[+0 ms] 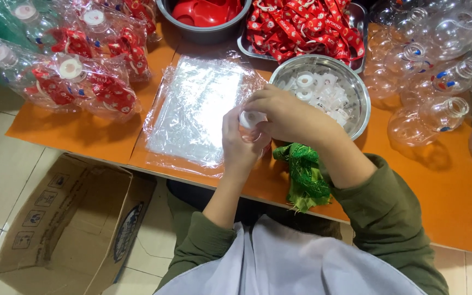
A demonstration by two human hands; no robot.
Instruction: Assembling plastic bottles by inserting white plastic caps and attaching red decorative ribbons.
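white apron (296,262) nearest, both hands closed on 1 white cap (252,118): left hand (240,143) grips below, right hand (279,114) pinches top; bagged bottles (77,82) done, empty bottles (432,71) remaining.

A cardboard box (72,218) sits on the floor; a green cloth (306,175), perhaps ribbon, lies on the table (438,186).

I see bright, even overhead light — glare on the plastic sheets (195,109) mid-table (72,134), soft shadows beneath the clear bottles (427,117) to their right, slight bending toward frame edges.
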